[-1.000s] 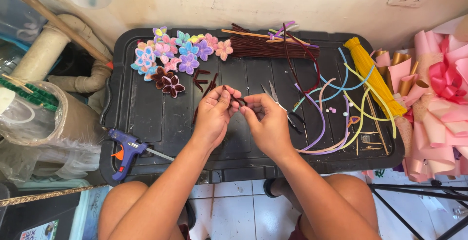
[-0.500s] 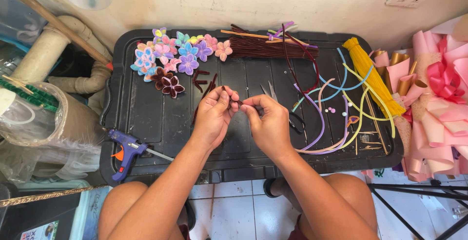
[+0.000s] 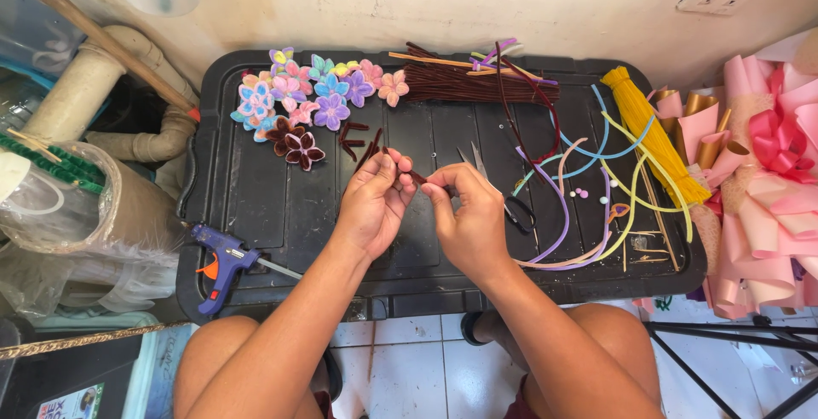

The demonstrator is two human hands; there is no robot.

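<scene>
Both hands meet over the middle of the black lid, the left hand (image 3: 375, 202) and right hand (image 3: 464, 215) each pinched shut on a short dark maroon pipe cleaner piece (image 3: 415, 175) stretched between their fingertips at the centre of the frame. Bending such a fuzzy wire neatly seems to call for a grip close to the bend point, thumbs set near each other, and a slow even curl so the loop matches the petals already made. More dark cut pieces (image 3: 354, 134) lie just above the left hand, beside two dark finished flowers (image 3: 294, 142) and a cluster of pastel flowers (image 3: 311, 91) at upper left. Scissors (image 3: 503, 193) rest right of the hands, near looping coloured pipe cleaners (image 3: 588, 189) and a yellow bundle (image 3: 652, 129). A blue glue gun (image 3: 221, 261) sits at lower left. The work surface is a black plastic bin lid (image 3: 256, 198) used as a tabletop, against a worn pale wall (image 3: 511, 2), with pipes (image 3: 94, 95) left and pink wrapping paper (image 3: 767, 172) right, over a white tiled floor (image 3: 409, 368).
</scene>
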